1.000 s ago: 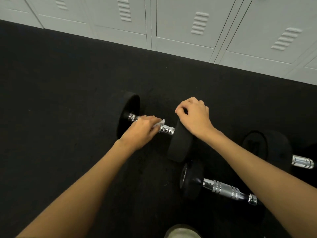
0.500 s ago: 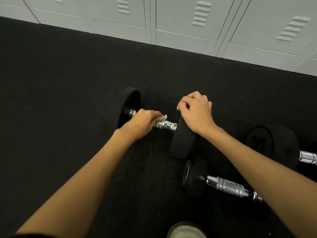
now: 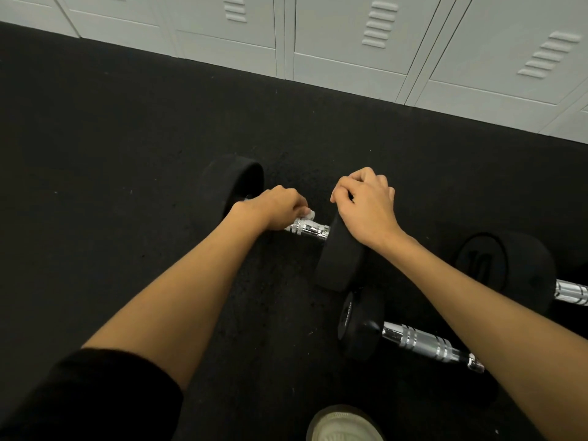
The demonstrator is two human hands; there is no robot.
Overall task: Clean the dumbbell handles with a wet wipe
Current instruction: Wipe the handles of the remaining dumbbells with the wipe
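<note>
Left fingers: clamped round the wipe, pressing it onto the handle.
Right fingers: curled over the end weight, gripping its rim.
Handle: long axis left to right, just above the floor; its bare stretch runs rightward from the left hand to the right hand.
Next move: probably a rub rightward along that axis; the left hand is nearer.

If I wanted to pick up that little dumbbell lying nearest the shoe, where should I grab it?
Probably the chrome handle, taken from above with fingers wrapped across it. The dumbbell lies flat on the floor, its black head keeps the bar raised so fingers can slip under, and the ringed middle offers grip.
</note>
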